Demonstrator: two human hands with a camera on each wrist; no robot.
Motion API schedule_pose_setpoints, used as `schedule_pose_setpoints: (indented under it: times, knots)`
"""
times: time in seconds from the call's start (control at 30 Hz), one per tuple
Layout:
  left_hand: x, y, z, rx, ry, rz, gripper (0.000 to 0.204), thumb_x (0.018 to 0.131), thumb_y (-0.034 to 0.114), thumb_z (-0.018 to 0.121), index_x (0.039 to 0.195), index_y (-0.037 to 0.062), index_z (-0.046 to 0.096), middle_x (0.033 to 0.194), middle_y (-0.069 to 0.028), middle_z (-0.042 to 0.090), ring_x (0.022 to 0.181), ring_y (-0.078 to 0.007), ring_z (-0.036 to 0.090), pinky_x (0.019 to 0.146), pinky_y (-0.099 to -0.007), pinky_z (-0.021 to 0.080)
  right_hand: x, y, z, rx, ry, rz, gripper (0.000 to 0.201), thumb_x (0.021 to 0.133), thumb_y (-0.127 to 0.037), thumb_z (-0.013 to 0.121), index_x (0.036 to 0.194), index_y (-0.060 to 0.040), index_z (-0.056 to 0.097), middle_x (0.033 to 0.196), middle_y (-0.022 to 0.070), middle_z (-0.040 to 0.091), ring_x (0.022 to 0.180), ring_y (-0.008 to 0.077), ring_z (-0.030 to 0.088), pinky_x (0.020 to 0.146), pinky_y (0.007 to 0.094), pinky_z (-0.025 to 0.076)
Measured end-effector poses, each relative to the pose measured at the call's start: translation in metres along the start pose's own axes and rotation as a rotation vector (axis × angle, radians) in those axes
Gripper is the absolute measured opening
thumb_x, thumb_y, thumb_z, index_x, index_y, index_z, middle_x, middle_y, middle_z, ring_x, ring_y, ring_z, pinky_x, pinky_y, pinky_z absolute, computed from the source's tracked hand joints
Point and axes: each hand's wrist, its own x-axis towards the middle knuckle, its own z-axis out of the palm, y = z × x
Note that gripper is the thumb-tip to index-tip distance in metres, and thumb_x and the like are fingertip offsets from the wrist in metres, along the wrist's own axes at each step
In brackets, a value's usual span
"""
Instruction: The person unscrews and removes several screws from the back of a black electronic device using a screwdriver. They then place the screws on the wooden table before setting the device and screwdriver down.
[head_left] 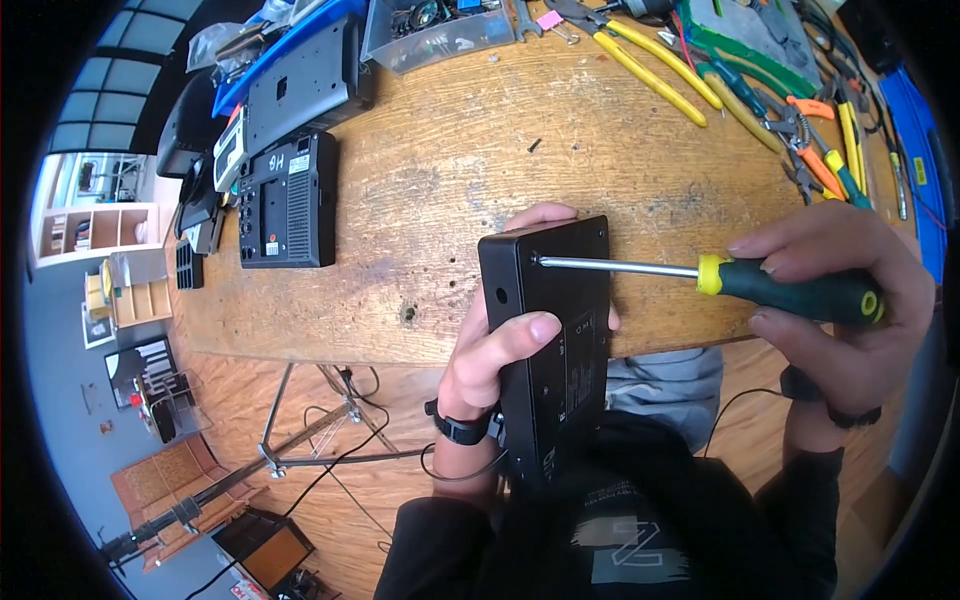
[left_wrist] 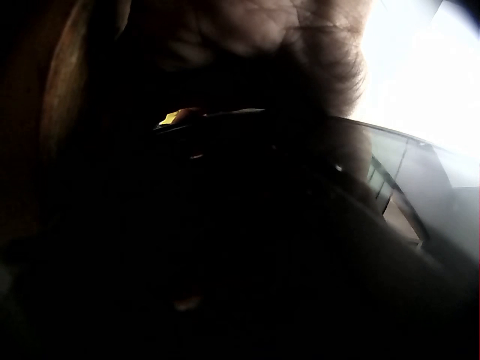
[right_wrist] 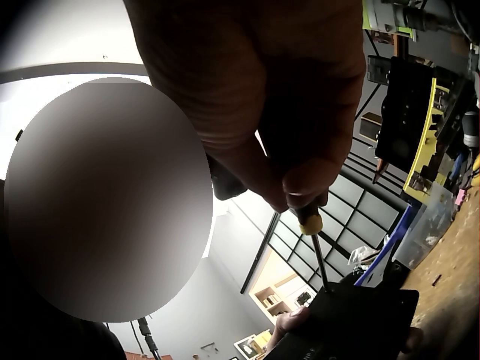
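Observation:
A flat black device [head_left: 565, 330] is held tilted up at the table's front edge by the left hand [head_left: 490, 365], its thumb over the near face and fingers behind. The right hand [head_left: 850, 290] grips the dark green and yellow handle of a screwdriver [head_left: 620, 266], whose tip touches a hole near the device's upper corner. In the right wrist view the right hand [right_wrist: 270, 97] holds the screwdriver [right_wrist: 319, 259] against the black device [right_wrist: 360, 319]. The left wrist view is mostly dark, with part of the left palm [left_wrist: 247, 37] at its top.
On the wooden table [head_left: 420, 190] lie a small dark screw [head_left: 534, 145], a second black device [head_left: 288, 205] at left, a clear parts box [head_left: 440, 40] at the back, and yellow-handled pliers [head_left: 655, 75] among several tools at the back right. A larger black panel [head_left: 300, 85] stands behind the second device.

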Motion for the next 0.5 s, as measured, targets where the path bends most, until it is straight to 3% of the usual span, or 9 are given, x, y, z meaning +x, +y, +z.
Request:
schedule_pose_setpoints:
  times: [0.3, 0.43, 0.5]
  knots:
    - [0.000, 0.001, 0.002, 0.012, 0.002, 0.002, 0.099, 0.076, 0.033, 0.073, 0.155, -0.0030, 0.026, 0.107, -0.0214, 0.069, 0.099, -0.0287, 0.071, 0.091, -0.0375, 0.056, 0.002, -0.002, -0.001, -0.017, 0.005, 0.001, 0.032, 0.067, 0.000, 0.083, 0.095, 0.0012, 0.068, 0.094, 0.0196, 0.074, 0.087, 0.0279, 0.075, 0.079, 0.0333, 0.059]
    - [0.000, 0.002, 0.002, -0.004, -0.022, 0.004, 0.097, 0.076, 0.030, 0.073, 0.154, -0.0030, 0.027, 0.108, -0.0201, 0.068, 0.099, -0.0280, 0.071, 0.091, -0.0374, 0.056, 0.012, -0.031, -0.010, -0.094, -0.066, 0.273, 0.032, 0.068, -0.002, 0.083, 0.096, 0.0015, 0.069, 0.091, 0.0143, 0.072, 0.079, 0.0217, 0.072, 0.072, 0.0287, 0.055]
    - [0.001, 0.003, 0.009, 0.026, 0.072, 0.013, 0.097, 0.071, 0.036, 0.074, 0.150, -0.0042, 0.035, 0.108, -0.0237, 0.067, 0.091, -0.0326, 0.072, 0.083, -0.0408, 0.060, 0.014, -0.036, -0.006, -0.076, -0.050, 0.380, 0.032, 0.069, -0.003, 0.084, 0.097, 0.0013, 0.070, 0.089, 0.0114, 0.071, 0.076, 0.0195, 0.070, 0.068, 0.0277, 0.052]
